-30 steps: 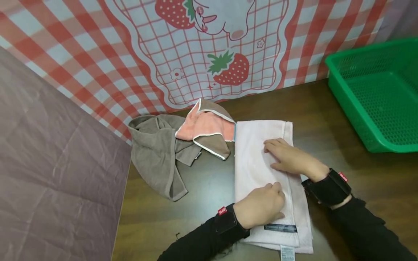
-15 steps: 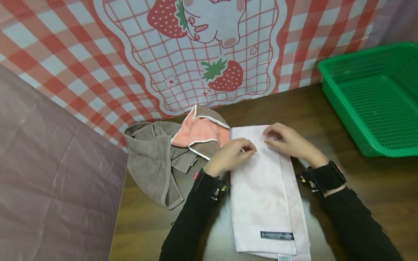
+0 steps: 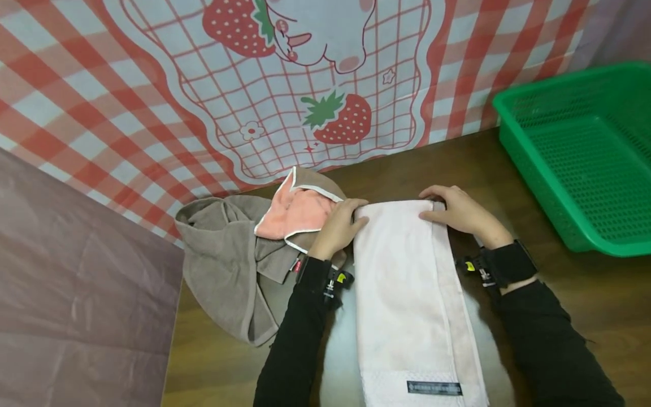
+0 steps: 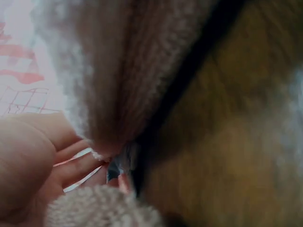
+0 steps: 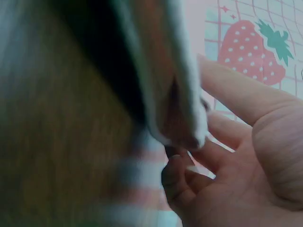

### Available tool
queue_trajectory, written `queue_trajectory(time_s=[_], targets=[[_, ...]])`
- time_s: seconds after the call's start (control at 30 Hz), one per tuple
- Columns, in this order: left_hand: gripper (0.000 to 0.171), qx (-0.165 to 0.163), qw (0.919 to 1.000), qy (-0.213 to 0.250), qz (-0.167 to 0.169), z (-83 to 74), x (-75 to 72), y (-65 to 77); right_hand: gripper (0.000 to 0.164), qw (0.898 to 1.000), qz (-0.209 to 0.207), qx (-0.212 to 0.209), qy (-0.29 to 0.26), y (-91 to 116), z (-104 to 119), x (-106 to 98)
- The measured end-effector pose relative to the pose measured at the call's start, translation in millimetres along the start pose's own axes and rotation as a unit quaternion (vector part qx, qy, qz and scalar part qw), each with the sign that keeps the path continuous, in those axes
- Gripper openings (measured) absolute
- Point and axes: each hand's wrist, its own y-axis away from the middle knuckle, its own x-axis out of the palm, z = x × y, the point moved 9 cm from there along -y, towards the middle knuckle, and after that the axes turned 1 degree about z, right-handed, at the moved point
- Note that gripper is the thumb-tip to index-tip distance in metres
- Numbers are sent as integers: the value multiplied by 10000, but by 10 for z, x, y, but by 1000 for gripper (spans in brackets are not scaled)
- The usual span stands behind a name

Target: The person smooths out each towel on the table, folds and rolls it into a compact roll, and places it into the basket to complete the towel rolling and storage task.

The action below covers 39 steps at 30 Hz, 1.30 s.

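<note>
A folded pale pink towel (image 3: 399, 288) lies lengthwise before me, a dark label near its close end. My left hand (image 3: 338, 226) grips its far left corner, thumb on top and fingers at the far edge. At the far right corner my right hand (image 3: 458, 209) holds the edge between thumb and fingers. In the left wrist view the towel's thick fold (image 4: 109, 61) hangs beside the left palm (image 4: 28, 161). The right wrist view has the layered towel edge (image 5: 184, 71) against the fingers of the right hand (image 5: 246, 137).
Left of the towel lie a crumpled grey-brown towel (image 3: 218, 265) and a peach cloth (image 3: 302, 213) with white trim, partly behind my left hand. A green plastic basket (image 3: 564, 220) stands at the right. A checked strawberry cloth (image 3: 203, 141) backs the wooden table (image 3: 203, 362).
The left hand has gone from the towel's near part up to its far left corner. My right hand has moved to the far right corner; both now grip the far edge.
</note>
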Motion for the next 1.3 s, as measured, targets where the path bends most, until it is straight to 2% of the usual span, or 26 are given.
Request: queue_trajectory(time_s=[0.2,0.47,0.63,0.73,0.9,1.03,1.17,1.3], targets=[[44,-141,9997,163,129,48,-7,4,44,9992,388,111,-27,11,-55,24],[22,132,9964,820,-154,89,-19,42,35,9966,435,-691,94,38,44,53],[24,241,9907,1273,-410,110,-67,60,31,9951,211,-967,58,66,112,1],[23,276,9907,1272,-407,105,-81,76,32,9939,207,-1073,142,82,146,-6],[23,366,9947,953,-118,83,-80,118,33,9931,462,-1010,383,98,175,29],[27,416,9956,764,357,74,-51,187,34,9918,787,-881,496,158,186,54],[31,371,9917,947,784,88,-17,236,28,9912,1098,-719,175,214,191,72],[29,436,9864,1258,961,97,-17,263,21,9919,1079,-653,-121,180,144,75]])
